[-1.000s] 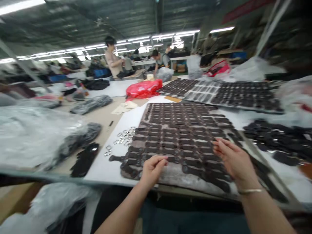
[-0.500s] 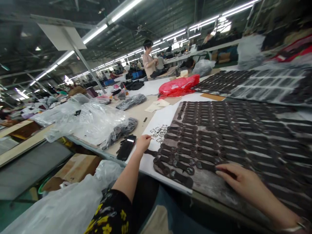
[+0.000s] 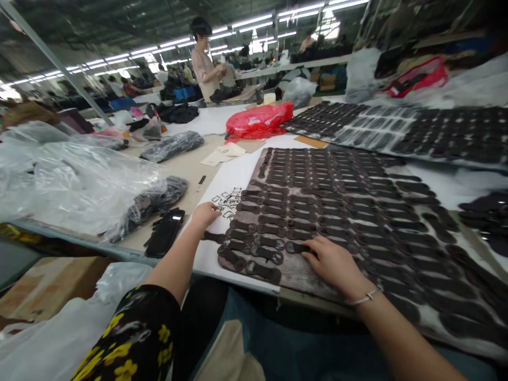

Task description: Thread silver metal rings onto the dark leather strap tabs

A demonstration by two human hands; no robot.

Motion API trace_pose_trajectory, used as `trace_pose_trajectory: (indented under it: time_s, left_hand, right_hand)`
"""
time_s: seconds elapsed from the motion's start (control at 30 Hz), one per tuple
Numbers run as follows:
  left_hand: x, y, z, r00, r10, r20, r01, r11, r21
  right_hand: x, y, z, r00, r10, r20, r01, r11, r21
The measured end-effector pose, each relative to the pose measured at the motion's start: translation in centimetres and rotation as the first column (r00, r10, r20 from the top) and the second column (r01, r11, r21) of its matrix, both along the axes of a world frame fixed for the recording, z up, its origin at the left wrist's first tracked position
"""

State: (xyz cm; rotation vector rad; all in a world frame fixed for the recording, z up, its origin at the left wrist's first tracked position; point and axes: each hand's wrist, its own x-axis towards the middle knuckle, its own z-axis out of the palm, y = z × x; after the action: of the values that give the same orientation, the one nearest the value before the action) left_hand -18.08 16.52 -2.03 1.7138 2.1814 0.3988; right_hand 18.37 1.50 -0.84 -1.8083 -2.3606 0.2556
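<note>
My left hand [image 3: 207,214] reaches to a small pile of silver metal buckles [image 3: 230,201] on white paper. Its fingertips are pinched together at the pile's near edge, and what lies between them is too small to make out. With thumb and fingers my right hand [image 3: 333,263] grips the right end of a dark brown strap piece [image 3: 296,247] with a rounded end. Rows of similar strap pieces [image 3: 301,209] cover the brown board [image 3: 297,272] around it. One loose strap piece [image 3: 214,237] lies on the paper just below my left hand.
Left of the paper lie a black phone [image 3: 169,230] and a plastic-wrapped bundle [image 3: 166,193]. A red plastic bag [image 3: 260,120] sits farther back. More strap pieces fill a second board [image 3: 381,127] behind. A cardboard box [image 3: 51,286] stands below the table's left edge. A person [image 3: 206,69] stands beyond.
The view has swung to the right. My right hand still holds the end of a strap piece, and my left hand stays at the buckle pile.
</note>
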Motion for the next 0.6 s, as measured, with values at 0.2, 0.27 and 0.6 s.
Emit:
trace_pose_trajectory:
  time_s: [0.2, 0.27, 0.6]
  left_hand:
    - [0.2, -0.2, 0.3, 0.972, 0.088, 0.218, -0.102, 0.993, 0.054]
    - [0.6, -0.6, 0.4, 0.936, 0.119, 0.332, -0.158, 0.983, 0.093]
    - [7.0, -5.5, 4.3, 0.305, 0.007, 0.952, -0.267, 0.961, 0.079]
  right_hand:
    - [-0.6, 0.2, 1.0, 0.999, -0.048, -0.020, 0.049, 0.998, 0.036]
    - [-0.7, 0.1, 1.3, 0.999, -0.036, -0.013, 0.037, 0.998, 0.046]
    - [0.3, -2.0, 2.0, 0.933, 0.348, -0.093, -0.290, 0.880, 0.376]
